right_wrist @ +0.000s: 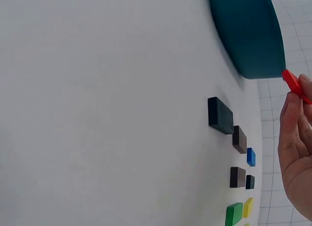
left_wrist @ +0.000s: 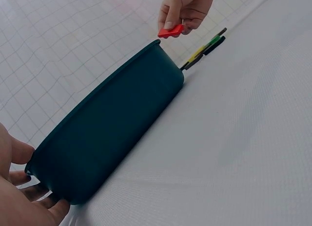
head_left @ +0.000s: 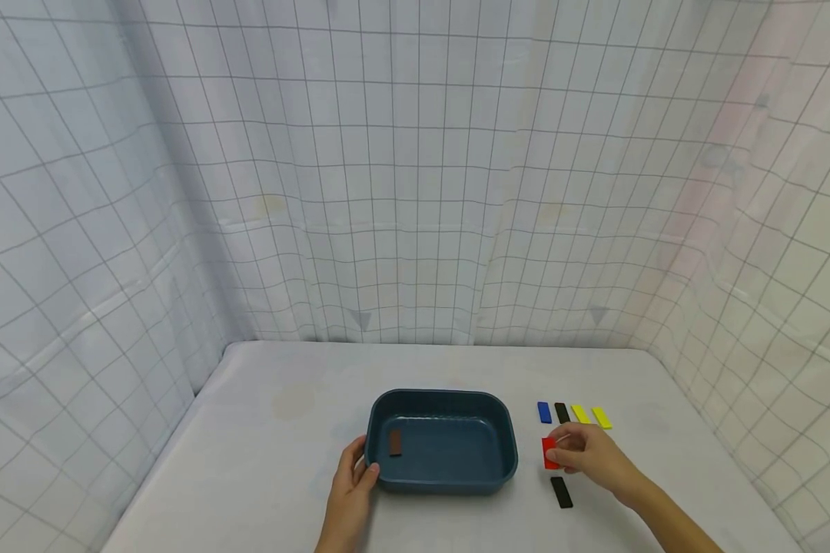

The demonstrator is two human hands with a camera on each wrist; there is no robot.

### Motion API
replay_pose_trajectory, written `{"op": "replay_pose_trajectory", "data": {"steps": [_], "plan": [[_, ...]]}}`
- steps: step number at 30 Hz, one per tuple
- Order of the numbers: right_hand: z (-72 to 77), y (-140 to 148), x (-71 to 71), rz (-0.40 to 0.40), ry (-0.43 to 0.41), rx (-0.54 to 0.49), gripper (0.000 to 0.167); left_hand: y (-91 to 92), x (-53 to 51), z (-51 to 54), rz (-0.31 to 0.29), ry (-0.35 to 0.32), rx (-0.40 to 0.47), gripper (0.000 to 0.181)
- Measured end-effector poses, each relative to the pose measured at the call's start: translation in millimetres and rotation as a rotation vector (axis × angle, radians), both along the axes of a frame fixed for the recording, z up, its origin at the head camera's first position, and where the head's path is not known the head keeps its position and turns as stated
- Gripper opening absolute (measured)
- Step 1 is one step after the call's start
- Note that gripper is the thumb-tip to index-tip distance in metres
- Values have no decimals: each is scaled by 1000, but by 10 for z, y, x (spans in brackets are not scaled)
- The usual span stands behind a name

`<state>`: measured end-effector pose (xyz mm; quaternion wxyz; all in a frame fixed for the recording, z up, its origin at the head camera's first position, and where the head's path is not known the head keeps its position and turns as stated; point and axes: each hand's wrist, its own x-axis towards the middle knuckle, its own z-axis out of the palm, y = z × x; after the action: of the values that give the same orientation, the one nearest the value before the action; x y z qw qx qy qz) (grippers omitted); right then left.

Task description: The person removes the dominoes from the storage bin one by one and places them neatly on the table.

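My left hand [head_left: 350,491] holds the left end of a dark blue-green rectangular bin [head_left: 449,487], its thumb at the front corner of the rim and its fingers against the outer wall. Inside the bin, towards the left, lies a brown flat block [head_left: 395,442]. To the right of the bin, my right hand [head_left: 591,455] pinches a red flat block [head_left: 548,453] between thumb and fingers, raised off the table in the right wrist view. Below that hand a black block [head_left: 562,492] lies on the table.
Behind the right hand lie a blue block [head_left: 544,412], another black block [head_left: 562,412] and two yellow blocks [head_left: 580,414]. A green block [right_wrist: 234,214] shows in the right wrist view. White gridded curtains [head_left: 415,192] enclose the white table [head_left: 283,407] at its back and sides.
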<state>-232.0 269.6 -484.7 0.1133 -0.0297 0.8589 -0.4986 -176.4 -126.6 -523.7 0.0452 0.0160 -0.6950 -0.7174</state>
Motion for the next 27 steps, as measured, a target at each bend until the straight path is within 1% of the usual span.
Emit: {"op": "replay_pose_trajectory", "data": {"steps": [3,7,11,19,22,25,27], "plan": [[-41,88,46,0,-17,7,37,1,-2,-1,1,0,-7,53],[-104,202,93,-13,-56,9,41,4,-3,5,3,-17,-2,53],[-170,309,130,-25,-80,19,41,7,0,20,3,-28,-3,53],[-279,472,206,-17,-62,67,37,19,13,70,7,-27,-22,53],[-331,476,220,-72,-69,125,35,17,12,66,5,-31,-18,53],[-381,477,225,-109,-81,160,35,12,7,52,2,-29,-13,54],[-401,483,227,-107,-78,165,35,9,3,47,1,-27,-12,53]]}}
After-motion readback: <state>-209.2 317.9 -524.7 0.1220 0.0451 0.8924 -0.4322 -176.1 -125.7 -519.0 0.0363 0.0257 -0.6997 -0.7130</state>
